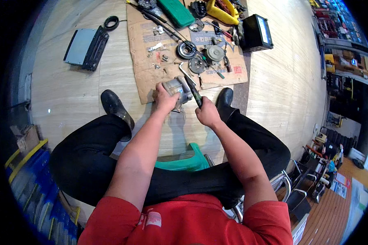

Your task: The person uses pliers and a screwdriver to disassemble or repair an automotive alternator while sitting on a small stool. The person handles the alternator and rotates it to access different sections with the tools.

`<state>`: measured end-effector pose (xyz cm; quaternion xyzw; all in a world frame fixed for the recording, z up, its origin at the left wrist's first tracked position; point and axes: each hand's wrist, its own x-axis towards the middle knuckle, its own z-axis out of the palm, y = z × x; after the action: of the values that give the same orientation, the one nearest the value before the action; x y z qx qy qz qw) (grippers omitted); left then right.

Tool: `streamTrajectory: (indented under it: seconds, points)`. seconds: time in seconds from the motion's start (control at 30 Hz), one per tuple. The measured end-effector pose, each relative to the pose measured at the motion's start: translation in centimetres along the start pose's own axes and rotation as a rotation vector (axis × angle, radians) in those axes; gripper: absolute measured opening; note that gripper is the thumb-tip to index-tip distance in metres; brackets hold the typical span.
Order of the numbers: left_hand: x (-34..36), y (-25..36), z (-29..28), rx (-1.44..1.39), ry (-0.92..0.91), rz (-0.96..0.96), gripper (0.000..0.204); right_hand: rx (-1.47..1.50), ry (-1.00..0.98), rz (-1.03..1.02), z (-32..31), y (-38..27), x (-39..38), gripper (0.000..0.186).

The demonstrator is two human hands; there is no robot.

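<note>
My left hand is closed round the near-left side of a grey cast-metal compressor body, holding it tilted at the near edge of the cardboard. In my right hand is a dark-handled tool. It slants up and left, its far end close to the compressor's right side; whether they touch I cannot tell. Just beyond lies a silver bent tool. Further off on the cardboard are a black ring-shaped pulley, a round metal plate and a cylindrical metal part.
The cardboard sheet also bears small bolts, a green case and a yellow container. A black battery stands right; a car stereo lies left. A green stool is between my legs.
</note>
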<state>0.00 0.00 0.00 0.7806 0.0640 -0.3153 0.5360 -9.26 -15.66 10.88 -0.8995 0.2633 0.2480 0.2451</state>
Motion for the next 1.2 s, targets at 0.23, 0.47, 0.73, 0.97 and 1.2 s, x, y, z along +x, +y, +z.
streamTrajectory:
  seconds: [0.23, 0.47, 0.73, 0.97, 1.2]
  points:
    - [-0.8, -2.6, 1.4, 0.103, 0.268, 0.169, 0.096, 0.088, 0.084, 0.065, 1.0, 1.7, -1.2, 0.034]
    - [-2.1, -3.6, 0.6, -0.021, 0.142, 0.119, 0.100, 0.140, 0.275, -0.211, 2.4, 0.8, -2.7, 0.034]
    - [-1.5, -4.1, -0.5, 0.010, 0.097, 0.129, 0.098, 0.122, 0.103, -0.022, 2.4, 1.8, -2.4, 0.035]
    - [-0.5, -4.8, -0.4, 0.002, 0.058, 0.165, 0.103, 0.043, -0.116, 0.171, 3.1, 0.8, -1.2, 0.040]
    - [-1.6, -5.5, -0.4, 0.043, 0.048, 0.164, 0.105, 0.085, 0.041, 0.121, 4.4, 2.3, -1.6, 0.035]
